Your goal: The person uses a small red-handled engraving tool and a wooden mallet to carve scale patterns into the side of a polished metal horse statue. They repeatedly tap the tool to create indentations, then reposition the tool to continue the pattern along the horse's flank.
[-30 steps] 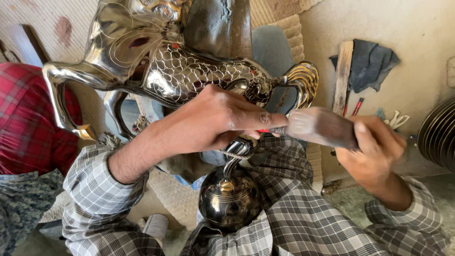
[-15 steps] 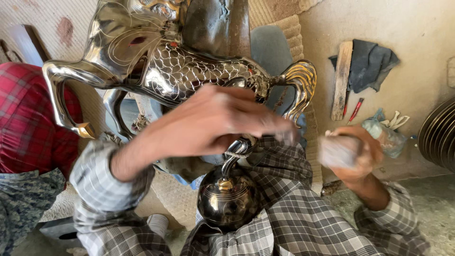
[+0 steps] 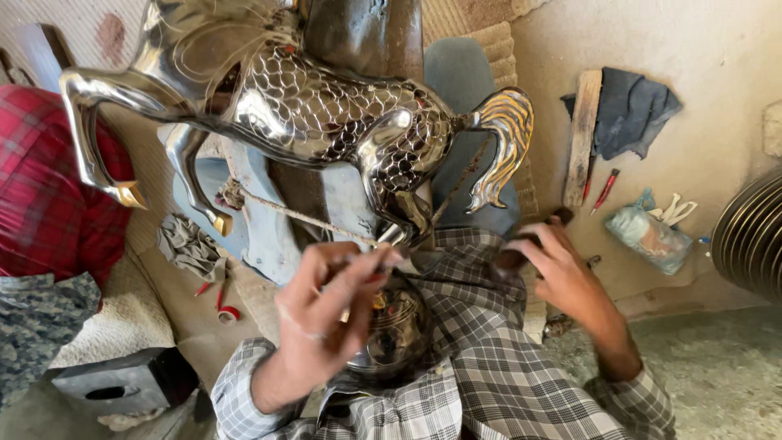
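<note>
- Left hand (image 3: 326,314): raised over lap, fingers pinched shut on a thin tool (image 3: 371,265); tool blurred, type not clear.
- Right hand (image 3: 562,273): fingers curled round a dark blurred object (image 3: 513,259) at approx. knee level; grip looks closed on it, object kind can't be told.
- Metal horse (image 3: 326,114): shiny, scale pattern on body, gold-tinted tail and hooves. Positioned above both hands, forelegs to left, tail to right, hind leg pointing down toward lap.
- Round dark metal base (image 3: 399,330): in lap, just below left hand, directly under horse's hind leg. Contact betw. leg and base hidden by hand.
- Checked sleeves and trousers visible on wearer.
- Cord (image 3: 285,210): runs slantwise from below horse's forelegs toward left hand.
- Grey rag (image 3: 189,244) and red-handled item (image 3: 224,297) on floor, left of lap.
- Dark block (image 3: 122,383) at lower left, near red checked cloth (image 3: 45,204).
- Right side, against wall: wooden strip (image 3: 584,134) upright, dark cloth (image 3: 631,114) beside it, red pens (image 3: 604,190), plastic bag (image 3: 648,236), ribbed metal disc (image 3: 749,240) at frame edge.
</note>
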